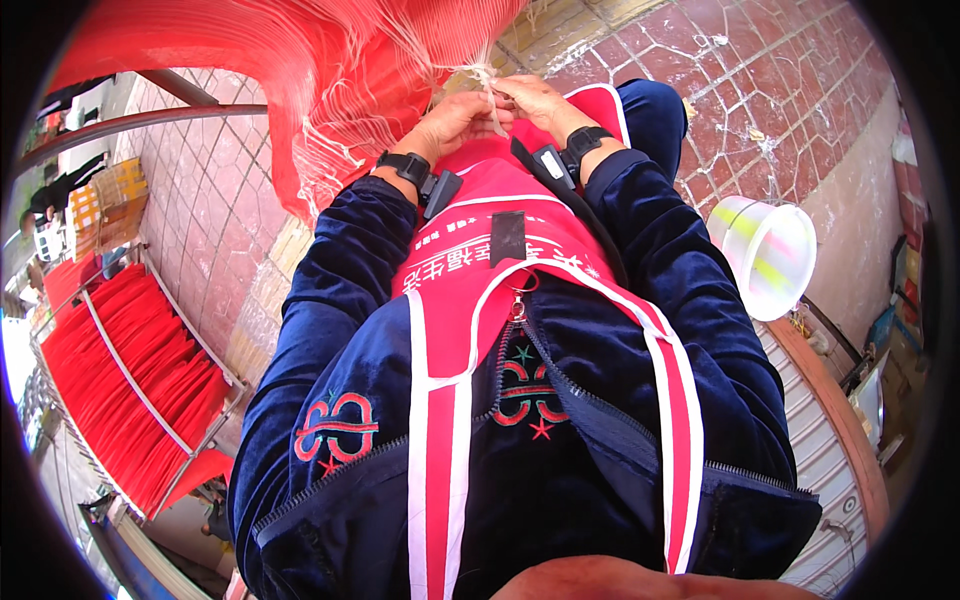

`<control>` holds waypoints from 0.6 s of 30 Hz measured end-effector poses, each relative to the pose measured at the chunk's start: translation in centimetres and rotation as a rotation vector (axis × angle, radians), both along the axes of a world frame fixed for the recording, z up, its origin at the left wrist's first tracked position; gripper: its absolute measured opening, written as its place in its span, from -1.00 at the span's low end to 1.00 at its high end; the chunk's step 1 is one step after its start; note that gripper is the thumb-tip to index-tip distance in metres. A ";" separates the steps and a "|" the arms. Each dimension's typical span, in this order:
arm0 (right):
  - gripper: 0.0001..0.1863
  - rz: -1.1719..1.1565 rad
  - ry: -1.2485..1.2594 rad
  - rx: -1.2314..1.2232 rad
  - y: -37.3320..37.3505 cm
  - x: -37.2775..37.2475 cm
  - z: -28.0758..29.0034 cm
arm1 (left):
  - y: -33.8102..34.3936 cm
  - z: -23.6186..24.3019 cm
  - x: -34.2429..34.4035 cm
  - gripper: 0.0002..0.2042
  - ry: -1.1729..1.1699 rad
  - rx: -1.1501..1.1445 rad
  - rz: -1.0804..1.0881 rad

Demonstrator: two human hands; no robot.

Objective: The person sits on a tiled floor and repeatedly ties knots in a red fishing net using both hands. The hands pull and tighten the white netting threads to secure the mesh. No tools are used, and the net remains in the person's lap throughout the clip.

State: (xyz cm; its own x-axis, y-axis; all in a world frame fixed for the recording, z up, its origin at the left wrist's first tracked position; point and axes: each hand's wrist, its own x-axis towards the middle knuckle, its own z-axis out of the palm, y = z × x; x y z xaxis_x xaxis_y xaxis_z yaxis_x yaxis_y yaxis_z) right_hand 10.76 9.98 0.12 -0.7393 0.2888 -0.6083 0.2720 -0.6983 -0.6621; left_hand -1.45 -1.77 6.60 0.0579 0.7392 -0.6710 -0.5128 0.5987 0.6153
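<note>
A large red cloth [290,50] with long pale fringe threads spreads at the far left and hangs down in front of me. Some of its threads gather into a whitish bundle [482,74] that runs to my fingers. My left hand [458,120] is closed on this bundle, and a loose tail of it dangles below the fingers. Close beside it, my right hand [533,100] pinches the same threads, its fingertips nearly touching the left ones. Both hands are over the lower part of the red apron [470,220] I wear. Exactly how the threads cross between the fingers is too small to tell.
A brown metal bar [150,122] runs beside the cloth at left. Lower left, a rack [215,420] holds many red cloths. A yellow-orange box [122,200] is behind it. A translucent white bucket [785,262] stands at right on the tiled floor [740,110].
</note>
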 end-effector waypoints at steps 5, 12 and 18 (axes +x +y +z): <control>-0.81 -0.031 0.072 0.104 0.2 0.0 -0.4 | 0.4 -0.6 0.9 -0.69 0.085 -0.090 -0.127; -0.82 -0.106 0.019 0.119 0.7 1.3 -0.1 | 0.9 -2.9 0.5 -0.69 0.340 -0.361 -0.010; -0.81 -0.105 0.003 0.133 0.8 2.3 -0.1 | 3.1 -4.1 0.3 -0.76 0.142 -0.233 0.181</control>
State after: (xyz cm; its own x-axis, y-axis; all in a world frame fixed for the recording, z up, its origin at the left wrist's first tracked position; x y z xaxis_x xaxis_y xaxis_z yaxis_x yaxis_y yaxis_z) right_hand 13.02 10.80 0.03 -0.7026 0.4428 -0.5570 0.1996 -0.6288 -0.7515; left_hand -1.13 1.33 2.54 -0.1673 0.5542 -0.8154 -0.5426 0.6388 0.5454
